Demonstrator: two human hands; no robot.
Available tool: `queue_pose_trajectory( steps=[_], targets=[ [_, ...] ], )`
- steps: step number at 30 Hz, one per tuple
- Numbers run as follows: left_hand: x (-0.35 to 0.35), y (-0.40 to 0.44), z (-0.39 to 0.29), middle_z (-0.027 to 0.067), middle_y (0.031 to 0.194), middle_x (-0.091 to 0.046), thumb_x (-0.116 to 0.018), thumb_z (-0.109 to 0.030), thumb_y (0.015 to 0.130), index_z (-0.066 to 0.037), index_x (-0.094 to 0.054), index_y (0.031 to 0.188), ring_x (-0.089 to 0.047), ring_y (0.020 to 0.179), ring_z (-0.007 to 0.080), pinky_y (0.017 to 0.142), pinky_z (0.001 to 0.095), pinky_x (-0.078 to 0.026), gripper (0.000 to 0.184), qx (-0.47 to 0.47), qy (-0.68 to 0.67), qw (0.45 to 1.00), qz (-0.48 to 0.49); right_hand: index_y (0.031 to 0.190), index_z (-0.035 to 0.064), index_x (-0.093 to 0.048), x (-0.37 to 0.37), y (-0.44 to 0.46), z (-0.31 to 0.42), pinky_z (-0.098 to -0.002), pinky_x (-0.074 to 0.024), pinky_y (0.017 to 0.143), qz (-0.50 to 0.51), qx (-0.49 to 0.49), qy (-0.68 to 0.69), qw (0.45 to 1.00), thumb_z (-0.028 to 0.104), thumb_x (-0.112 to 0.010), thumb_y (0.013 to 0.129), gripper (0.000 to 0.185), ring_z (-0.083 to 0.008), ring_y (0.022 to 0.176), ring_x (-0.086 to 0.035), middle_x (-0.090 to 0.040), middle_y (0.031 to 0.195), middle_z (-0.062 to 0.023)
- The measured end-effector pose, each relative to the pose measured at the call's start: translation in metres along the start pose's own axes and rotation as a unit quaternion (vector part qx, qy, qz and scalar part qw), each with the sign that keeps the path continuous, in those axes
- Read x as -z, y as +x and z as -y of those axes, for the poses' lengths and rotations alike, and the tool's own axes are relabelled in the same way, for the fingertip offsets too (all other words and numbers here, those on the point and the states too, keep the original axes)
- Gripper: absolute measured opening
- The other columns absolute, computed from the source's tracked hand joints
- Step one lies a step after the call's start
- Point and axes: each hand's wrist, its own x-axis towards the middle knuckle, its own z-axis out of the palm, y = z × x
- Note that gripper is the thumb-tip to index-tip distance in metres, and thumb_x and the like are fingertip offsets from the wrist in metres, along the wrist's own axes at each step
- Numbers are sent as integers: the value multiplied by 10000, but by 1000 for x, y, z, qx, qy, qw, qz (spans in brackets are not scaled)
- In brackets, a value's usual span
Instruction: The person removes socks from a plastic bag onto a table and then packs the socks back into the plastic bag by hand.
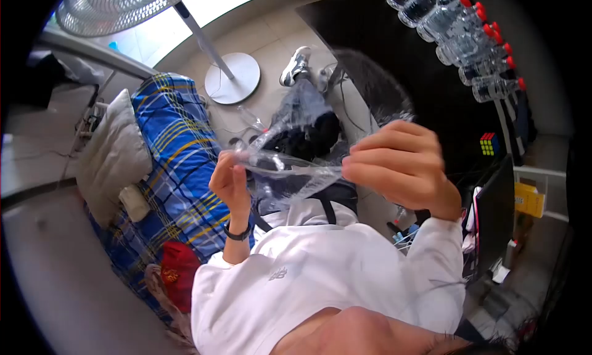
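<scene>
Left hand (232, 181) pinching clear plastic film (299, 172), right hand (404, 164) gripping its other side; film spanning between them, fingers closing on both edges.

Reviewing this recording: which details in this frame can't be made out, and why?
All in the head view:
- Clear plastic: full outline; see-through, blurred.
- Right hand: exact finger placement; motion blur.
- Fan: far part; cut off by the top edge.
- Bottles: exact count; they overlap.
- Yellow item: print; too small.
</scene>
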Motion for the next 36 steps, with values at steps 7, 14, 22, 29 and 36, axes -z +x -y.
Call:
queue_pose_trajectory(
  steps=[7, 14, 22, 29, 36],
  targets=[
    [7, -13, 28, 152, 1196, -682, -605, -335, 999, 60, -635, 1257, -628, 1062, 219, 950, 355, -478, 473, -19, 65, 997, -38, 883, 74, -714, -19, 29, -1, -281, -469, 530, 81, -38, -91, 992, 153, -738, 730, 174, -149, 620, -648, -691, 782, -5],
    [-1, -92, 128, 52, 1212, -670, -531, -357, 1044, -95, -632, 1287, -623, 1085, 202, 918, 375, -495, 371, 576, -128, 806, 42, 850, 83, -700, -20, 44, 8, -255, -469, 538, -22, -18, -99, 995, 186, -748, 699, 189, -129, 645, -661, -700, 795, 2],
    [-70, -137, 218, 115, 1336, -597, -592, -475, 968, -119, -547, 1398, -580, 1199, 299, 1030, 479, -435, 560, 554, -239, 777, 180, 874, 60, -754, 24, 2, -6, -252, -441, 560, -88, 73, 80, 990, 164, -769, 793, 133, -135, 621, -639, -744, 823, -69],
    [-90, -226, 334, 169, 1445, -533, -646, -578, 902, -140, -472, 1496, -542, 1299, 385, 1128, 569, -382, 758, 448, -233, 824, 257, 891, 88, -754, 65, -49, 23, -331, -522, 695, -133, -13, -80, 988, 292, -817, 804, 231, -197, 773, -681, -763, 858, -46],
    [-40, -149, 233, 183, 1353, -579, -644, -466, 936, -57, -492, 1421, -599, 1197, 318, 986, 431, -457, 652, 494, -192, 839, 127, 1404, 6, -511, 60, -216, -14, -433, -336, 1119, -300, -354, -234, 854, 576, -594, 966, 724, -317, 1339, -463, -497, 1476, -183]
  ],
)
